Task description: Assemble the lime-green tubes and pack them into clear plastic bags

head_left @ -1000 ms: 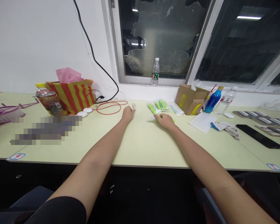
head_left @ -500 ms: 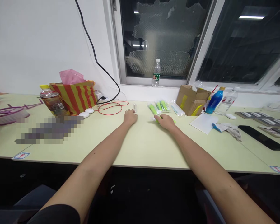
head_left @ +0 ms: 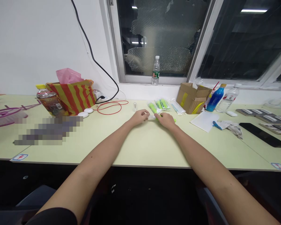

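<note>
My right hand [head_left: 166, 119] is closed around a bright green handled tool [head_left: 157, 116] with a whitish, see-through end pointing left. Its exact kind is hidden by my fingers. My left hand [head_left: 140, 117] is at that whitish end, fingers curled and pinched together. Whatever is between its fingertips is too small to make out. A small clear cap-like piece [head_left: 135, 106] lies on the table just beyond my left hand. Behind my right hand lie green items in clear plastic sleeves [head_left: 162, 104], beside a flat clear packet [head_left: 178, 108].
An open cardboard box [head_left: 192, 98], a blue bottle [head_left: 215, 98], white paper [head_left: 204, 121] and a glove [head_left: 229, 127] are to the right. Leftward are a red cable [head_left: 110, 107], a striped bag [head_left: 72, 98] and a tea bottle [head_left: 51, 101]. A water bottle [head_left: 155, 72] stands on the sill.
My left hand has moved right, away from the small clear piece, to the whitish end of the green tool. My right hand has kept its hold with little movement.
</note>
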The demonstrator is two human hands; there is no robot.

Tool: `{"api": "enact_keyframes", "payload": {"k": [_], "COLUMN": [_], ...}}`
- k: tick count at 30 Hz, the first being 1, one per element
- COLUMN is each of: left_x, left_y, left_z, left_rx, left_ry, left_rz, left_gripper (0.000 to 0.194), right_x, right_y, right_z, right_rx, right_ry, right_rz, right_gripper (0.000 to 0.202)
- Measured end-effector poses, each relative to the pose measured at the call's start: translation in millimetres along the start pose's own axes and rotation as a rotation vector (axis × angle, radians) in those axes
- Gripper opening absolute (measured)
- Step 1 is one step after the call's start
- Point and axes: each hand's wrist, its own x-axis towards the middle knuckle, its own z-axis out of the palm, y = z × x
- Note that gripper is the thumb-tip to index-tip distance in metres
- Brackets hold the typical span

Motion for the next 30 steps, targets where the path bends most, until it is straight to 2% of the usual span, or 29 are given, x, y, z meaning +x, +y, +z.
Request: {"api": "enact_keyframes", "payload": {"k": [1,2,4,6,9,13,16,19,24,30], "left_x": [-1.5,-2.6,-3.0,-0.8,4.9,9.4,8.5,6.9,7.4,11.0], "left_y": [5.2,9.3,13.9,14.5,11.0,3.8,-4.1,-13.1,-22.9,-25.1], "left_z": [7.2,14.2,24.6,27.9,18.9,-3.5,-15.8,-21.2,-18.2,-11.0], "left_rx": [-0.032,-0.053,-0.089,-0.132,-0.239,-0.328,-0.258,-0.104,0.144,0.295], "left_ry": [-0.06,-0.07,-0.048,-0.006,0.099,0.344,0.477,0.538,0.497,0.383], "left_rz": [0.01,0.028,0.055,0.047,-0.037,-0.157,-0.154,-0.166,-0.218,-0.242], "left_gripper": [0.032,0.033,0.029,0.025,0.022,0.02,0.02,0.018,0.014,0.019], "right_x": [-0.3,-0.7,-1.0,-0.9,0.3,1.5,1.0,0.4,0.7,-0.2], "right_y": [-0.5,-0.9,-1.0,-0.5,0.6,2.0,2.2,1.9,1.5,0.6], "right_z": [-0.1,-0.3,-1.0,-1.7,-2.2,-2.3,-2.6,-2.8,-2.8,-3.7], "right_rx": [0.0,0.001,0.009,0.026,0.043,0.022,0.018,0.016,0.004,0.01], "right_ry": [0.008,0.013,0.016,0.024,0.033,0.016,0.004,0.002,-0.01,-0.018], "right_rz": [-0.007,-0.014,-0.027,-0.028,0.003,0.059,0.056,0.047,0.051,0.039], "right_gripper": [0.059,0.06,0.059,0.058,0.055,0.053,0.052,0.051,0.051,0.05]}}
